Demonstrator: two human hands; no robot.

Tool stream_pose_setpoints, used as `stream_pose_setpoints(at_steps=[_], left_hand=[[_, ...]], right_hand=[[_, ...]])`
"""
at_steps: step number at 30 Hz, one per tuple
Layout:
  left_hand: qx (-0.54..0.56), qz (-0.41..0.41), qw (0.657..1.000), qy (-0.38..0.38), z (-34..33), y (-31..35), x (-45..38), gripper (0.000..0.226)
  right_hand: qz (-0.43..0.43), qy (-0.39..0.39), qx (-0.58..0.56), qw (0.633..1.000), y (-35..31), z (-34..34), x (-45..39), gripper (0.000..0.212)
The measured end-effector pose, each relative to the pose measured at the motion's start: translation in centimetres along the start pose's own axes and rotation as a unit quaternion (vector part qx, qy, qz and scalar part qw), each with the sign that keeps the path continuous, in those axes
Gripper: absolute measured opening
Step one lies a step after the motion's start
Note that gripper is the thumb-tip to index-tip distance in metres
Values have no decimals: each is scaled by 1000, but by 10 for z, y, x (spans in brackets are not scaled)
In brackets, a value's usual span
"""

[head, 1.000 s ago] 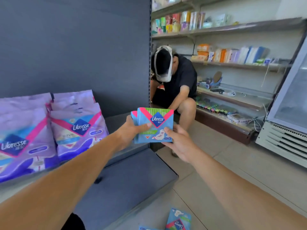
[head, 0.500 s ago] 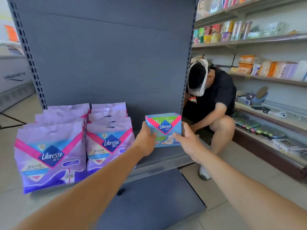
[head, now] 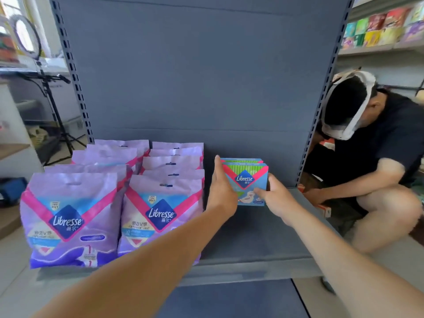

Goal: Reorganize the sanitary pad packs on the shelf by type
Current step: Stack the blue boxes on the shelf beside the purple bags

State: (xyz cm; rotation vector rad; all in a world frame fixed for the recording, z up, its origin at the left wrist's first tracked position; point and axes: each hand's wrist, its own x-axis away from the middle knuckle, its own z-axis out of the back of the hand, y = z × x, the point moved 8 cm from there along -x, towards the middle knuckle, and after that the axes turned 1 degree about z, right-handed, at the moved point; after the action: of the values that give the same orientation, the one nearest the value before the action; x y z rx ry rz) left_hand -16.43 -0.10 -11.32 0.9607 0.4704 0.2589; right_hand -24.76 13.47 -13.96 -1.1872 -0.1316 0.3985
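Note:
Small blue Libresse packs, at least two stacked front to back, stand upright on the grey shelf near its back panel. My left hand presses their left side and my right hand grips their right front edge. Left of them stand two rows of large purple Libresse packs, with a second row further left, each several deep.
A crouching person in a black shirt is close to the shelf's right upright. A ring light on a tripod stands at the left. Stocked wall shelves sit at the upper right. A lower shelf board juts out below.
Both hands carried the blue packs from mid-air onto the shelf and set them right of the purple rows. My view swung left toward the shelf.

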Motion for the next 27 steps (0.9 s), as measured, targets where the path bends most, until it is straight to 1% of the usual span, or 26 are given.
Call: stream_pose_setpoints(at_steps=[1,2,3,5,8,10,12,14,16,19,21,23,27], left_hand=[[-40,-19,999,-12,-3,1,-8,105],[-107,-37,993,-30,-5,3,-14,110],[-196,-52,978,-48,-10,6,-21,109],[-343,-68,934,-69,-16,12,-32,92],[-453,-88,882,-92,-19,17,-48,69],[-510,-121,846,-98,-25,17,-57,70],[-565,-143,805,-109,-28,14,-62,81],[-588,-129,788,-128,-26,5,-69,88],[-596,-116,776,-170,-26,-6,-74,90],[-616,-114,742,-241,-28,-14,-74,83],[-620,-123,729,-263,-30,-13,-74,74],[-616,-135,728,-269,-29,-11,-76,67],[-608,-147,730,-277,-22,-10,-82,62]], right_hand=[[-2,-4,-9,1000,4,-1,-8,30],[-5,-7,-20,1000,8,-3,-13,33],[-9,-10,-33,999,12,-4,-20,35],[-18,-18,-46,999,21,-8,-29,38],[-15,-41,-33,998,29,-20,-39,36],[-10,-55,-19,998,32,-30,-42,36],[-4,-64,12,998,34,-40,-45,42],[-1,-64,36,997,35,-48,-48,46],[1,-57,55,997,32,-52,-51,46],[0,-55,67,996,28,-56,-56,45],[2,-48,91,995,26,-58,-60,43],[3,-28,143,989,26,-59,-65,39],[0,10,235,972,27,-64,-71,31]])
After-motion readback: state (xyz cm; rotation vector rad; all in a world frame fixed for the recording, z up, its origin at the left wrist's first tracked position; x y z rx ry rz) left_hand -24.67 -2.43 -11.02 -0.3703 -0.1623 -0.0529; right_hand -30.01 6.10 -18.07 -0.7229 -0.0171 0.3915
